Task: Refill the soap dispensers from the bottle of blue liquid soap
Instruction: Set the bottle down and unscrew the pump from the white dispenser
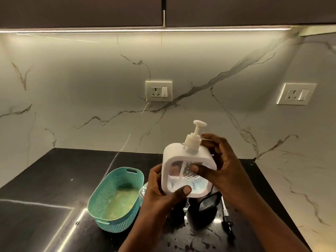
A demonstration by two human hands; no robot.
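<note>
The person holds a white square-framed soap dispenser (189, 171) with a clear textured window up in front of the marble wall, above the dark polished surface (54, 179). The left hand (163, 190) cups its lower left side, the grip closed on the body with the thumb pressed over the bottom edge. The right hand (220, 166) wraps the right side, thumb across the window, fingers reaching up behind the white pump head (195, 135). Only a shallow pool of pale blue soap sits at the bottom (so it does look due for refilling).

The step in hand appears to be unscrewing the pump. It would go best with the left hand keeping the body upright and firm while the right moves fully onto the collar and twists, then lifts the tube straight out to avoid drips.

A teal woven plastic basket (116, 200) stands just left on the surface. The bottle of blue soap cannot be made out.
</note>
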